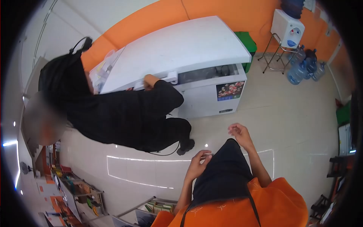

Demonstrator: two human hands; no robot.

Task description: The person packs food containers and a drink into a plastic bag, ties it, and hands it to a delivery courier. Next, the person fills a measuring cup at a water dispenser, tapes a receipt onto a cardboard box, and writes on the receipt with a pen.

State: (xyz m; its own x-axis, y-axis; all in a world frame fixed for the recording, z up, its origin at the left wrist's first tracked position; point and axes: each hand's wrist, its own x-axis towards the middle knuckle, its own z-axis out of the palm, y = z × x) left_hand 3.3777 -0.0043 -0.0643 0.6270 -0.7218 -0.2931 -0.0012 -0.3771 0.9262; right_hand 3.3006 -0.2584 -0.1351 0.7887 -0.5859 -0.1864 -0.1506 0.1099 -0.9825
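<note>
My left hand [199, 163] hangs beside my dark apron [219, 178], its fingers loosely bent and apart, with nothing visible in it. On the other side, my right hand [241, 134] is held out in front of me, fingers slightly curled and spread, also holding nothing that I can see. Ahead stands a white chest freezer [208, 99] with its lid [181, 47] partly raised. Dark shapes inside show through the gap. A co-worker in black [124, 117] leans at the freezer, one hand [150, 81] at the lid's front edge.
A water dispenser [288, 28] on a metal stand and several large water bottles [297, 72] are at the back right. A green bin [247, 47] adjoins the freezer. Shelving [89, 195] stands at lower left, and a rack with small packets [157, 207] is beside me.
</note>
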